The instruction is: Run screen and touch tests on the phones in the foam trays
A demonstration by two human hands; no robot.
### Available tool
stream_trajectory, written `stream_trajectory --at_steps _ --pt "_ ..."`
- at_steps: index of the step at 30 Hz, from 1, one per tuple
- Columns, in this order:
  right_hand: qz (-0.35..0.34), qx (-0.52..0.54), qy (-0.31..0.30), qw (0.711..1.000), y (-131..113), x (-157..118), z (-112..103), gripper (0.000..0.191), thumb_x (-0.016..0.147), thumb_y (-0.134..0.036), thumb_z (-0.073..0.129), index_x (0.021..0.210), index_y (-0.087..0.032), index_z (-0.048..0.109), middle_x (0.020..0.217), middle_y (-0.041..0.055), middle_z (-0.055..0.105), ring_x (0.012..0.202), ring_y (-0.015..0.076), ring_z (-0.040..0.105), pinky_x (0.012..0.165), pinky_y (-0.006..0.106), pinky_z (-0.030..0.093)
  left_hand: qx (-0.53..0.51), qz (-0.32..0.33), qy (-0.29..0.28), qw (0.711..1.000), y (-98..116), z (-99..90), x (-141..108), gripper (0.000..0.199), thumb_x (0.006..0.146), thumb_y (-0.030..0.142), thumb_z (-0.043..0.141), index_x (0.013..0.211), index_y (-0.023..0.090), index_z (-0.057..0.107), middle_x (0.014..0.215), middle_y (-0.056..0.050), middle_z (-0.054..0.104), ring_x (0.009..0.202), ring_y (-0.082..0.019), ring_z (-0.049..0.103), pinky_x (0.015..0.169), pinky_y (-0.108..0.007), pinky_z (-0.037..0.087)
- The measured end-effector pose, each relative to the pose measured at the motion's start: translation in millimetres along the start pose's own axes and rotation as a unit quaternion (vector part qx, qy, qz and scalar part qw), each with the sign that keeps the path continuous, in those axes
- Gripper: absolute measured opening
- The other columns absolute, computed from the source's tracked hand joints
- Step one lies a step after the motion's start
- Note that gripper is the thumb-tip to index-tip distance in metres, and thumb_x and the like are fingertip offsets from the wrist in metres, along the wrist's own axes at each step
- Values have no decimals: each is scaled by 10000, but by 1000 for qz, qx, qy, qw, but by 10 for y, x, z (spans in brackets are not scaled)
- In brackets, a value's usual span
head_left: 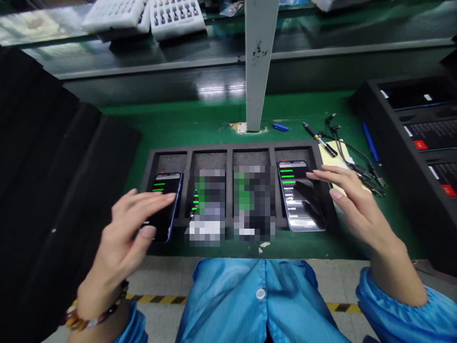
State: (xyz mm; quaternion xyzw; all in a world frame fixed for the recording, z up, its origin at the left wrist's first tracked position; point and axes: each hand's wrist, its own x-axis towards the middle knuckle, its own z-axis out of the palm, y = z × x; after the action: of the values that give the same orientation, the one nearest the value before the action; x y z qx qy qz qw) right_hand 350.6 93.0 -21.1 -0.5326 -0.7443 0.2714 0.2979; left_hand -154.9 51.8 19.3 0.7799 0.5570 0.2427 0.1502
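Observation:
A black foam tray (230,148) with several compartments lies on the green bench. In its leftmost compartment a phone (164,228) with a blue edge and a lit dark screen leans over the front rim. Above that screen my left hand (126,228) hovers with fingers stretched out; whether a fingertip touches the glass I cannot tell. Another phone (303,202), showing a list with green lines, rests in the rightmost compartment. Beside its upper right edge is my right hand (357,205), fingers extended and nothing held. Two pixelated phone-like items (210,205) occupy the middle compartments.
A grey post (259,71) rises behind the tray. Stacked black foam (64,166) stands at left. At right are a foam tray with boxed items (385,109), black cables (360,166), yellow paper (326,155), a blue pen (370,142) and a black pen (321,140). White trays (176,19) sit on the shelf.

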Motion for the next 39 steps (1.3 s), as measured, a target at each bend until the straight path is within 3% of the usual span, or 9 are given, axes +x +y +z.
stream_trajectory --at_steps 4,8,15,19,21,24,28,32,39 --pt "-13 16 -33 999 3 -81 25 417 1139 -379 470 1511 -426 652 1475 0 719 1543 312 505 1292 617 430 -19 46 -69 996 135 184 55 473 1041 394 549 1506 409 634 1392 -45 728 1346 -329 633 1322 -590 334" --pt "10 14 -50 999 10 -97 70 389 1146 -423 463 1467 -433 683 1540 -15 677 1563 301 471 1296 633 420 1 47 -117 992 125 345 175 436 1063 359 528 1481 376 647 1421 -38 715 1401 -297 612 1364 -568 249" --pt "40 -4 -36 999 1 9 102 435 1154 -470 411 1532 -398 613 1545 4 678 1610 283 417 1337 631 370 45 40 -107 992 133 434 316 470 1078 371 508 1539 319 586 1452 -74 706 1465 -312 555 1369 -616 193" --pt "26 -4 -28 999 -8 38 113 418 1148 -464 430 1505 -394 636 1560 8 660 1593 278 447 1325 601 394 50 48 -75 995 275 469 318 478 1057 367 523 1524 307 603 1420 -86 724 1441 -329 575 1354 -636 216" --pt "17 -3 8 1000 5 41 73 396 1145 -451 447 1468 -379 665 1530 22 676 1544 279 508 1310 585 409 23 79 -81 993 422 521 343 484 1041 362 538 1518 320 605 1439 -69 729 1429 -325 592 1356 -622 228" --pt "41 -51 128 990 127 58 -113 355 1132 -442 486 1380 -334 716 1375 59 754 1350 292 655 1208 558 501 -12 123 -129 984 653 651 444 466 1033 353 553 1492 315 625 1450 -46 741 1436 -318 597 1354 -603 261" --pt "101 -237 243 935 514 182 -566 329 1079 -454 564 1197 -257 800 1088 136 792 1246 362 624 1078 535 534 13 127 -120 985 803 830 626 412 1049 339 542 1439 285 663 1386 -49 773 1414 -317 616 1355 -599 263" --pt "121 -339 178 916 889 473 -853 279 1002 -367 603 979 -182 811 897 170 758 1108 394 587 994 569 492 35 126 -97 987 805 925 716 426 1053 356 539 1453 265 653 1352 -72 776 1396 -327 624 1346 -606 262" --pt "96 -324 91 937 1028 1109 -689 307 1010 -423 585 904 -206 776 977 152 772 1115 384 618 1033 565 484 23 122 -52 991 817 873 655 450 1043 323 534 1479 322 647 1322 -41 788 1375 -318 647 1344 -591 266"
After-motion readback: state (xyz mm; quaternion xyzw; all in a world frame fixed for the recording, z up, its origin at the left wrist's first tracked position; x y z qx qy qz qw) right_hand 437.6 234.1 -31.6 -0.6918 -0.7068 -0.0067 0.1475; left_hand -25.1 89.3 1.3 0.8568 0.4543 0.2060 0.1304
